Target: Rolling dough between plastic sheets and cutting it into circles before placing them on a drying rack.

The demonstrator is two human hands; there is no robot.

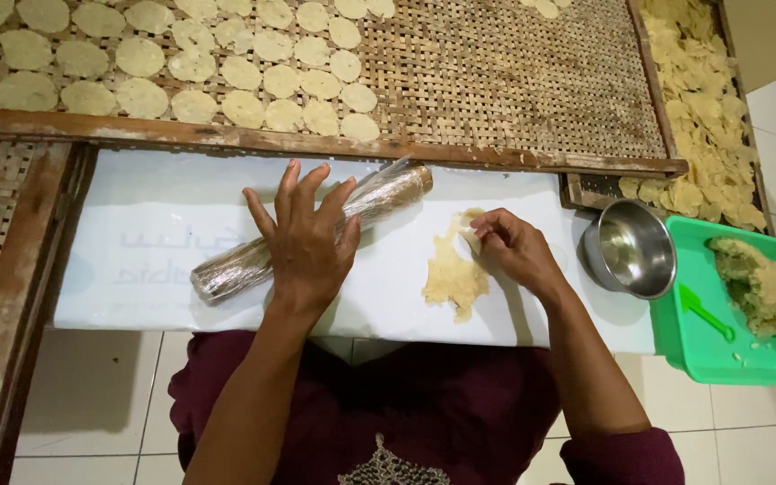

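The left hand (305, 241) lies spread flat on a plastic-wrapped rolling pin (253, 260). The right hand (512, 249) pinches the flattened dough (453, 278); a steel bowl (632, 248) stands just beside

I see a wooden rolling pin (312, 232) wrapped in shiny clear plastic. The dough sheet (453, 274) beside it looks soft, pale and a bit bumpy. Both lie on a smooth white plastic sheet (154, 260). The small bowl (632, 248) is shiny metal. The green tray (729, 355) is smooth plastic. The drying rack (514, 81) is rough woven bamboo with a worn wooden frame.
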